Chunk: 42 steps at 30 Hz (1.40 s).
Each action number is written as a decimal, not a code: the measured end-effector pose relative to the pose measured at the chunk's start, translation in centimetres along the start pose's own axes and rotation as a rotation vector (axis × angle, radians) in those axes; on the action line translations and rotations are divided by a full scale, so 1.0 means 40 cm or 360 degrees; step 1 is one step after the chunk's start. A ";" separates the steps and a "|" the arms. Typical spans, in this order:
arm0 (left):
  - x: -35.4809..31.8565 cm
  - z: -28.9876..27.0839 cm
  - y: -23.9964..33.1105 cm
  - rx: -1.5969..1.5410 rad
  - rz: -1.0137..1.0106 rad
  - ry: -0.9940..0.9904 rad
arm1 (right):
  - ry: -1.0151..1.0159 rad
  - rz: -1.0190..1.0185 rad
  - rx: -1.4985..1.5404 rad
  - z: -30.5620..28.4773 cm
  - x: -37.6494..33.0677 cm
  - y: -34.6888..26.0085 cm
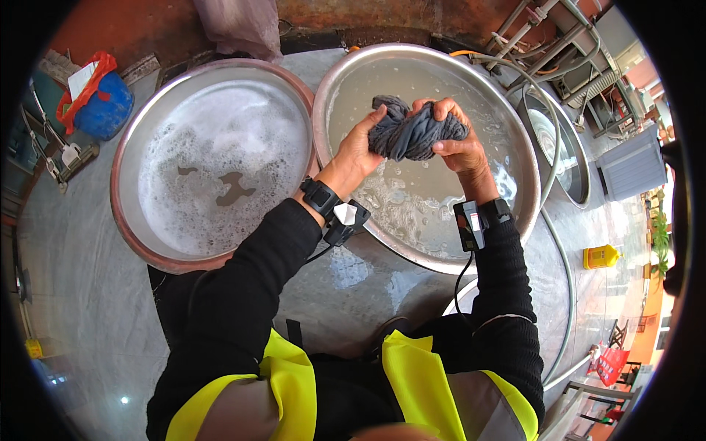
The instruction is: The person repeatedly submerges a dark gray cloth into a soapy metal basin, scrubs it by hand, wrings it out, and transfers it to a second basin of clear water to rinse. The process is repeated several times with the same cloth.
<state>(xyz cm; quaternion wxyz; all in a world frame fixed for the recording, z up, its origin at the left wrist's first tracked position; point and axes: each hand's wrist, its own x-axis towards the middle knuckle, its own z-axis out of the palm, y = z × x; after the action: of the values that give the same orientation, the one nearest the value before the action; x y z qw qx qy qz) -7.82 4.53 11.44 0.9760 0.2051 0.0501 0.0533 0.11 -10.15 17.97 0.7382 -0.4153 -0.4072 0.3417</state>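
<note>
Both my hands grip a twisted, wet dark grey cloth [413, 132] above a large steel basin [515, 125] of cloudy water. My left hand [362, 147] clasps the cloth's left end, and my right hand [457, 143] closes over its right end. The cloth is wrung into a tight bundle between them, clear of the water surface. Black wrist straps with small devices sit on both forearms.
A second big basin [132, 140] full of soapy foam stands to the left. A blue container with a red bag [103, 103] is at far left. A hose [559, 242] curves along the right basin. A smaller steel bowl [562, 147] and a yellow bottle [601, 256] lie at right.
</note>
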 end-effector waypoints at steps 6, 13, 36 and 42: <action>-0.014 0.002 0.012 -0.0084 0.0001 -0.0470 | -0.0114 0.0202 0.0340 -0.010 -0.009 0.027; -0.011 -0.016 0.013 -0.0034 -0.0199 -0.0390 | -0.0221 0.0205 0.0350 -0.015 -0.001 0.047; 0.000 -0.002 0.037 0.0401 0.0627 0.0515 | 0.0211 -0.0897 -0.2098 0.127 0.024 0.057; -0.032 0.111 0.049 0.0997 0.1106 0.0396 | 0.0935 -0.0769 -0.1398 0.096 0.022 0.076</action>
<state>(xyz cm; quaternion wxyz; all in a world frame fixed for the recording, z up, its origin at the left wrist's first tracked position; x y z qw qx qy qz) -8.72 4.38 16.36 0.7783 0.4857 0.1085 0.3828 -3.42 -6.85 16.76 0.6358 -0.6553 -0.3722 -0.1670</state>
